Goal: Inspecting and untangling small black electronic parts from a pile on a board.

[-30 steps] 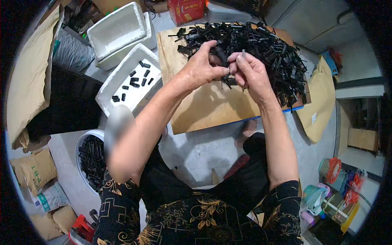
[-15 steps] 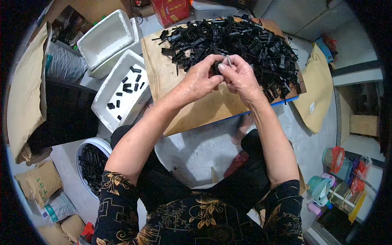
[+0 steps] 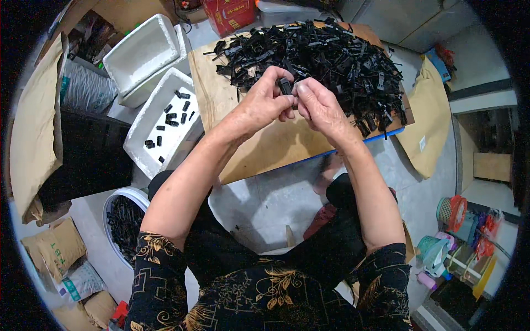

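Between the thumb and fingers of my left hand [image 3: 266, 102] is a small black plastic part [image 3: 285, 86], held upright above the wooden board [image 3: 243, 151]. My right hand [image 3: 320, 105] is closed right beside it, its fingertips meeting the part's right side. Whatever those right fingers grip is hidden behind them. Just beyond both hands, a large heap of black plastic parts [image 3: 309, 49] covers the far and right side of the board. To the left stands a white foam box [image 3: 144, 135] with several short black pieces lying on its bottom.
Another white foam box [image 3: 141, 52] sits behind the first. A white bucket [image 3: 107, 205] full of black parts is at my lower left. Paper sacks [image 3: 54, 246] lie along the left, and a tan sack [image 3: 428, 127] rests right of the board. A red box [image 3: 229, 15] is at the back.
My left hand has turned, bringing the black part into clear sight. My right hand has rolled over and closed more; the thin shiny tip at its fingers no longer shows.
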`<state>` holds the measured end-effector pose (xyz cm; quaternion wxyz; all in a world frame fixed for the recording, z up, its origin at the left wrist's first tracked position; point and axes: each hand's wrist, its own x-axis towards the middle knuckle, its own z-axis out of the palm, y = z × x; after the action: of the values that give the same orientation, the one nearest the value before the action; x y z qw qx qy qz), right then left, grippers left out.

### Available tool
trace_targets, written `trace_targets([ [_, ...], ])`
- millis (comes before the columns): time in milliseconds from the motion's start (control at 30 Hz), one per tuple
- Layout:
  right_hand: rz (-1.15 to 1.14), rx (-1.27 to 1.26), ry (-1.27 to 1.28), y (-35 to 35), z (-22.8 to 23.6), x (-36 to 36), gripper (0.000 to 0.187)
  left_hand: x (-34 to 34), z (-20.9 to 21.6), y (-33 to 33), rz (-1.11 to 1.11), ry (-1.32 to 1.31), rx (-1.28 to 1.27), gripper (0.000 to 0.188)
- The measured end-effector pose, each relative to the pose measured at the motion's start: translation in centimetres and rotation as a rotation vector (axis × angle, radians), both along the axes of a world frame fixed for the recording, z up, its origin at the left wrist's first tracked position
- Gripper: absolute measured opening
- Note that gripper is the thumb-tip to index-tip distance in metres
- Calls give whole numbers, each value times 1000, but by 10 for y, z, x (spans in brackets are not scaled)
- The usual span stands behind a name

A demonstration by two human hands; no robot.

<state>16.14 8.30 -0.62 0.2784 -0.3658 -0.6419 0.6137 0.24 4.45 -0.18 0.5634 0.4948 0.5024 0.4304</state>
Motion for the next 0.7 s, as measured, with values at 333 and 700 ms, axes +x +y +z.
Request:
trace_targets([
  [333,95,173,-121,-3,3,-10,24,-11,2,-6,-27,117,-6,29],
  [700,-35,315,-120,-8,-15,-32,16,-13,-3,-10,128,504,292,28],
])
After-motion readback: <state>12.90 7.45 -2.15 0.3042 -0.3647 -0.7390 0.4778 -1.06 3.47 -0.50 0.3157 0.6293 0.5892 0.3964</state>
